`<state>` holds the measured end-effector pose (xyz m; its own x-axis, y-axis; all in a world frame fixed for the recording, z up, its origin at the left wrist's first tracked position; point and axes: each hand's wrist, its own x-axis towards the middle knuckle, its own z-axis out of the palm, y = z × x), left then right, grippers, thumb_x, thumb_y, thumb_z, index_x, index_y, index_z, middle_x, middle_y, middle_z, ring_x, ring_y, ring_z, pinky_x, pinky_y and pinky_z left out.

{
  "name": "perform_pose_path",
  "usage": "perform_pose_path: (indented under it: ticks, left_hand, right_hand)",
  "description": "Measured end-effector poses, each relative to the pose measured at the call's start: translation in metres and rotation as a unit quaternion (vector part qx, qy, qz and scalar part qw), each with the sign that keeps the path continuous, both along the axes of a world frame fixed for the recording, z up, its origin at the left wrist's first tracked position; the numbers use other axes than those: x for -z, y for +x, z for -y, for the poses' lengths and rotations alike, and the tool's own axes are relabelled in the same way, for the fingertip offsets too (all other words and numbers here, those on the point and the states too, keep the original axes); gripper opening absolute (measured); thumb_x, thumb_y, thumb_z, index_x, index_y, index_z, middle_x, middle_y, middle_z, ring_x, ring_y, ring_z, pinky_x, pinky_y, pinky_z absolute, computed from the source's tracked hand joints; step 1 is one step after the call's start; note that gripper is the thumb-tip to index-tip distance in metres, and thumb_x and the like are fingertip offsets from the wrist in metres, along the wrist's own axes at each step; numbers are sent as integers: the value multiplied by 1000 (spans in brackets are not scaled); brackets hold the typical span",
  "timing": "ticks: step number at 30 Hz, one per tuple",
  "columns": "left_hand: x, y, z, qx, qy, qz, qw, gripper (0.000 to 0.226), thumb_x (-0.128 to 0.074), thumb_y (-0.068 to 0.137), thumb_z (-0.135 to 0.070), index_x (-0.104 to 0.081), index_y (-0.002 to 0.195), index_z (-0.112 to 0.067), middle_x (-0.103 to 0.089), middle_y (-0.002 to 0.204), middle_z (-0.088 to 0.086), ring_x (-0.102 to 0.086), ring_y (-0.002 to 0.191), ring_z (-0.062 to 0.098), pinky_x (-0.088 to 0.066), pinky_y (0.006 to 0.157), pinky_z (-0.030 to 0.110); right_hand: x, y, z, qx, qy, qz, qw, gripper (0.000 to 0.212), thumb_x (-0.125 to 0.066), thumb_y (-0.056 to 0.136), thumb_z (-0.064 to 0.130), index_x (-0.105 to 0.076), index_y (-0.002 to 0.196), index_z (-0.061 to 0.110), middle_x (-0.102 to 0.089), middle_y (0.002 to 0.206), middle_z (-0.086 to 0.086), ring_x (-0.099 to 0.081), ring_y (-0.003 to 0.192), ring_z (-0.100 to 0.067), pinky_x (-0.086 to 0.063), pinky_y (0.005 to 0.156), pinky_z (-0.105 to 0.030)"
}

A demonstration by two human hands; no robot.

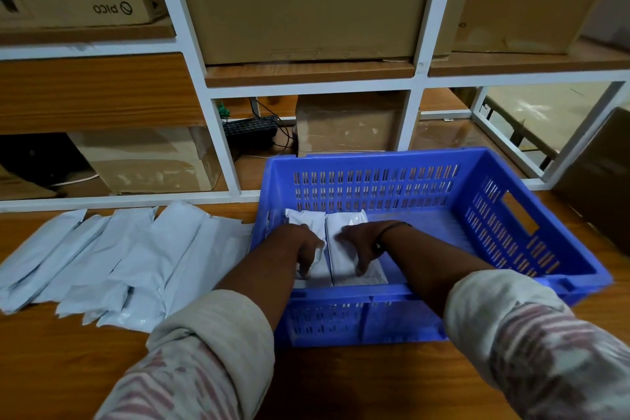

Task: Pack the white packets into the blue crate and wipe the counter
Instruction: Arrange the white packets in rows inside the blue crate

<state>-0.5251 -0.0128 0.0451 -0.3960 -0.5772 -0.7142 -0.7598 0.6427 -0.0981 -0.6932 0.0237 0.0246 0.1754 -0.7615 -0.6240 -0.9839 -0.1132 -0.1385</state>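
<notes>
In the one blue crate (495, 215), our left grip (302, 248) presses open-fingered on the left packet (306, 219), our right grip (358, 245) likewise on the right packet (348, 220). Left of both grips, at least five loose packets (119, 259) overlap on the table (341, 382).

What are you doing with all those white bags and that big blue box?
A person is packing. The left hand rests on one flat white plastic packet inside the blue slotted plastic crate. The right hand rests on a second white packet lying right beside it. A row of more white packets waits on the brown wooden counter, left of the crate. No wiping cloth is in sight.
</notes>
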Motion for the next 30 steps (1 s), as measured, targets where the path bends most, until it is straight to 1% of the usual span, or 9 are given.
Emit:
perform_pose_path:
  ticks: [4,8,10,15,17,20,22,25,30]
  left_hand:
    - [3,-1,2,-20,-21,-25,999,101,-80,83,-38,-15,160,-32,-10,164,13,-22,148,42,-35,114,54]
    - [5,3,3,-68,-74,-78,992,102,-73,85,-52,-12,161,-21,-2,167,14,-8,151,44,-24,118,59]
    - [7,4,3,-53,-73,-65,994,100,-69,87,-57,-14,161,-17,-6,167,15,-13,151,42,-23,120,56]
    - [13,3,-1,-38,-78,-55,995,97,-67,87,-58,-18,159,-15,-12,165,18,-17,150,42,-22,121,54]
    - [15,2,0,-45,-87,-58,993,101,-69,85,-61,-17,160,-16,-12,165,17,-16,150,43,-23,120,55]
    - [7,1,-3,-46,-101,-59,992,106,-71,83,-61,-13,160,-18,-6,166,17,-11,151,44,-23,120,57]
    - [-3,0,-10,-60,-117,-96,987,103,-74,82,-55,-14,160,-23,1,167,14,-6,151,42,-26,118,58]
    - [-24,0,-19,-59,-206,-182,960,87,-72,85,-49,-26,156,-27,-2,167,10,-7,151,40,-30,114,58]
    - [-79,29,-35,-33,-275,-285,918,71,-61,94,-46,-31,156,-30,-12,168,7,-10,153,33,-18,122,45]
  right_hand:
    - [-1,2,-1,0,-1,-3,1000,113,-89,74,28,-16,160,13,-23,163,-9,-34,145,-28,-35,116,-40]
    - [-5,1,-2,8,-40,-4,999,114,-87,76,34,-12,161,14,-16,166,-10,-31,147,-29,-33,118,-40]
    - [-7,0,-2,10,-50,-12,999,115,-86,77,36,-10,161,14,-10,167,-11,-27,149,-30,-31,119,-41]
    - [-8,3,-6,11,-35,-29,999,111,-83,79,42,-13,160,12,-16,165,-11,-31,147,-30,-33,118,-42]
    - [-12,2,-6,26,-63,-22,997,106,-78,82,45,-13,161,15,-13,167,-9,-30,147,-31,-34,117,-43]
    - [-26,0,-6,39,-146,-13,988,95,-73,85,50,-20,159,19,-15,166,-6,-27,147,-33,-36,115,-50]
    - [-39,-1,-9,42,-194,-12,980,94,-69,87,52,-17,159,21,-10,167,-7,-18,150,-35,-35,114,-55]
    - [-62,1,-16,44,-264,-15,963,95,-64,90,52,-8,161,22,1,168,-6,-5,154,-33,-34,114,-55]
    - [-101,17,-35,63,-341,7,938,90,-60,94,49,-6,161,22,0,168,-9,-4,154,-34,-31,116,-52]
